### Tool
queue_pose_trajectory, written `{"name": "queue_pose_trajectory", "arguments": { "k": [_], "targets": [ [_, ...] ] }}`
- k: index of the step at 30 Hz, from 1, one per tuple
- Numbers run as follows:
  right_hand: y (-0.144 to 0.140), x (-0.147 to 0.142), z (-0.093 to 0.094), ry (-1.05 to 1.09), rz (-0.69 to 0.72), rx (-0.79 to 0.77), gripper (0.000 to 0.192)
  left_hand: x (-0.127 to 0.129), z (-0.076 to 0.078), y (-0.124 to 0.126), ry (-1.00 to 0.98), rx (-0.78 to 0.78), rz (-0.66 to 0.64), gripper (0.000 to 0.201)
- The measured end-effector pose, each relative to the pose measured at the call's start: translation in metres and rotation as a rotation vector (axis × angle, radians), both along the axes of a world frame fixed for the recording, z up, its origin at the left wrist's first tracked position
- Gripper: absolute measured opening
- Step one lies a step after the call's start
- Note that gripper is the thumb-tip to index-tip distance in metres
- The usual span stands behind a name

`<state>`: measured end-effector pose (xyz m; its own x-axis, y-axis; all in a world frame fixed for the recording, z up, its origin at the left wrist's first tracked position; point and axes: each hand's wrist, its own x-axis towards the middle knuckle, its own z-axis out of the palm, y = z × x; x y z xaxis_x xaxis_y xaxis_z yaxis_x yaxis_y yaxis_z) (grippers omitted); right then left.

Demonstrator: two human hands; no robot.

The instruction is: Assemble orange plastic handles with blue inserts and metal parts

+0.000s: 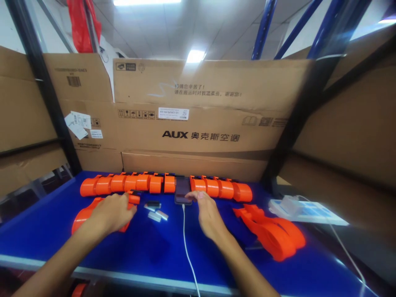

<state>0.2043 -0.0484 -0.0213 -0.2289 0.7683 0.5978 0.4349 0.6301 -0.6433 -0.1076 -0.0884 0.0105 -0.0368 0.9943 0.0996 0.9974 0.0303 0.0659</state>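
A smooth curved orange plastic part on the blue table is gripped by the left hand. The flat dark phone is touched by the right hand, fingers loosely open.

A blue table carried everything. Along its far edge ran a row of orange parts, broken by a dark phone, then more orange parts to the right. A white cable ran from the phone to the near edge. Small grey clips lay near the middle. An orange shell lay at the left, stacked orange shells at the right, and a white power strip beyond them.
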Motion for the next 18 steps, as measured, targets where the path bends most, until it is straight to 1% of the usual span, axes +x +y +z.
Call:
{"name": "queue_pose_trajectory", "arguments": {
  "k": [4, 7, 9, 11, 13, 14, 16, 18],
  "targets": [
    [0.0, 0.0, 0.001, -0.005, 0.025, 0.018, 0.054, 0.009, -0.012, 0.011, 0.022, -0.011, -0.01, 0.035],
    [-0.001, 0.0, 0.002, -0.018, 0.052, 0.029, 0.053, 0.016, -0.018, 0.017, 0.026, -0.009, -0.062, 0.039],
    [-0.002, 0.0, 0.003, -0.031, 0.066, 0.038, 0.052, 0.022, -0.019, 0.018, 0.018, 0.002, -0.094, 0.045],
    [-0.003, 0.0, 0.004, -0.036, 0.069, 0.046, 0.052, 0.026, -0.015, 0.016, 0.019, 0.022, -0.106, 0.057],
    [-0.003, 0.0, 0.004, -0.032, 0.064, 0.05, 0.051, 0.026, -0.005, 0.013, 0.024, 0.057, -0.113, 0.07],
    [-0.003, 0.001, 0.004, -0.031, 0.061, 0.05, 0.052, 0.023, 0.0, 0.011, 0.024, 0.086, -0.123, 0.073],
    [-0.003, 0.001, 0.005, -0.028, 0.057, 0.049, 0.052, 0.01, 0.01, 0.006, 0.024, 0.165, -0.166, 0.069],
    [-0.004, 0.001, 0.006, -0.021, 0.053, 0.045, 0.053, -0.01, 0.014, 0.003, 0.034, 0.23, -0.236, 0.061]
  ]
}}
